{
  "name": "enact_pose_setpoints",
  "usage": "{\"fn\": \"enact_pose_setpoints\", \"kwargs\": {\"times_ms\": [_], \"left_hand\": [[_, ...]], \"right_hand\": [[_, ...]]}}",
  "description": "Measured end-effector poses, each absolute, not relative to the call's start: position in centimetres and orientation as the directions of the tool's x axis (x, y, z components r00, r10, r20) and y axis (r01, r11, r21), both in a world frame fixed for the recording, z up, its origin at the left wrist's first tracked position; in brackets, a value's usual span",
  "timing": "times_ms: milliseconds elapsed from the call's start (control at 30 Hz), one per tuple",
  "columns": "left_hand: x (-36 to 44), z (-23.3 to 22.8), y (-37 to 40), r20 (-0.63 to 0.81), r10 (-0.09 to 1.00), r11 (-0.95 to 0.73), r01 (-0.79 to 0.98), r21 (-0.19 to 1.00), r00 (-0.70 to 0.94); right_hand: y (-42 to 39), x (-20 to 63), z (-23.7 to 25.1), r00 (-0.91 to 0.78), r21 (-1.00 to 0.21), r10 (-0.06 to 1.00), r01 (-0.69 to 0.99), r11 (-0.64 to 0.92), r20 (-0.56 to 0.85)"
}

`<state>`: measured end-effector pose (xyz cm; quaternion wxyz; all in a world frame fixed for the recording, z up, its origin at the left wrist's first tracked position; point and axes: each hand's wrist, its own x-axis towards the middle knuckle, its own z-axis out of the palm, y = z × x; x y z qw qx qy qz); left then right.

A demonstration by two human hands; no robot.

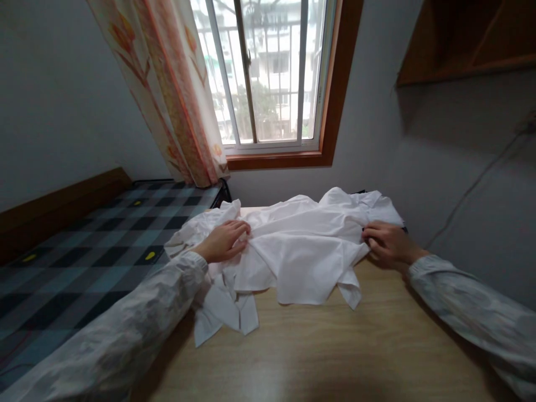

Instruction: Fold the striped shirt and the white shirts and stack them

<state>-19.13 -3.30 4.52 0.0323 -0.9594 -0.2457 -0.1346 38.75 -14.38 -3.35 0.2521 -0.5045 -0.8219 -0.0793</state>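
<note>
A crumpled white shirt lies spread across the far part of a light wooden table, its loose ends trailing toward me. My left hand is on its left side, with thumb and fingers closed on a fold of the fabric. At the opposite side, my right hand pinches the shirt's right edge, knuckles up. Between the two hands the cloth is wrinkled and partly lifted into soft folds. The fingertips are partly hidden by the fabric.
To the left stands a bed with a checked cover. Behind the table are a window and a floral curtain. A wooden wall shelf hangs at upper right, with a cable running down the wall below it.
</note>
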Motion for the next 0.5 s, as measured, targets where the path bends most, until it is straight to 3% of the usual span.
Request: {"fn": "enact_pose_setpoints", "kwargs": {"times_ms": [133,233,367,500], "left_hand": [[-16.1,4.1,-4.9,0.211,0.342,-0.939,0.339,0.052,0.916],[-14.7,2.6,-5.2,0.111,0.343,-0.938,0.334,0.09,0.933],[-14.4,1.3,-4.6,0.028,0.396,-0.904,0.384,0.188,0.918],[-15.1,2.2,-3.8,-0.026,0.441,-0.833,0.42,0.361,0.897]], "right_hand": [[-10.6,39.2,-3.7,-0.076,-0.121,0.692,0.965,0.232,0.718],[-7.8,39.9,-5.1,0.105,-0.225,0.672,0.97,0.094,0.733],[-6.1,39.8,-6.5,0.127,-0.379,0.793,0.915,0.139,0.596],[-6.3,38.0,-5.3,0.11,-0.549,0.788,0.774,0.315,0.606]]}}
